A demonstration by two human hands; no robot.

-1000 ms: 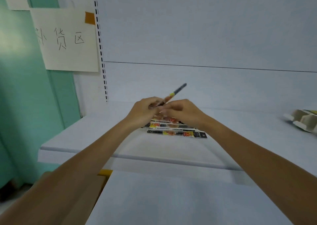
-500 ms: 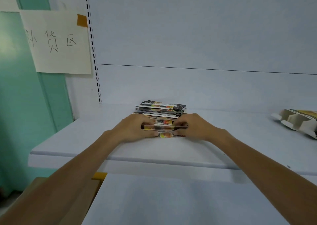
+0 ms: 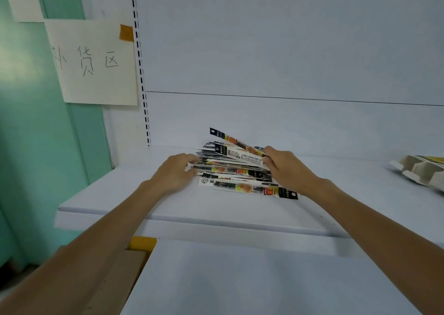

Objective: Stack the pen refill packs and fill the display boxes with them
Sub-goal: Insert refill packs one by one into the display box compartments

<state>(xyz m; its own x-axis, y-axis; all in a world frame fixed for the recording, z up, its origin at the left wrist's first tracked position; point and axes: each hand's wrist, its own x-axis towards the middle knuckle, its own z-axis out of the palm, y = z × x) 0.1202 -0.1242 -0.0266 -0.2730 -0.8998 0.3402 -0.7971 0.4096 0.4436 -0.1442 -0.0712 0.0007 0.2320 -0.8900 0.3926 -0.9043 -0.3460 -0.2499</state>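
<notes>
The packs (image 3: 235, 170) lie in a loose pile on the shelf (image 3: 168, 201). The right hand (image 3: 286, 168) grips the top few at their right end, their left ends tilted up. The left hand (image 3: 175, 173) touches the pile's left end (grip not discernible). A box (image 3: 418, 173) lies far right, well apart.
</notes>
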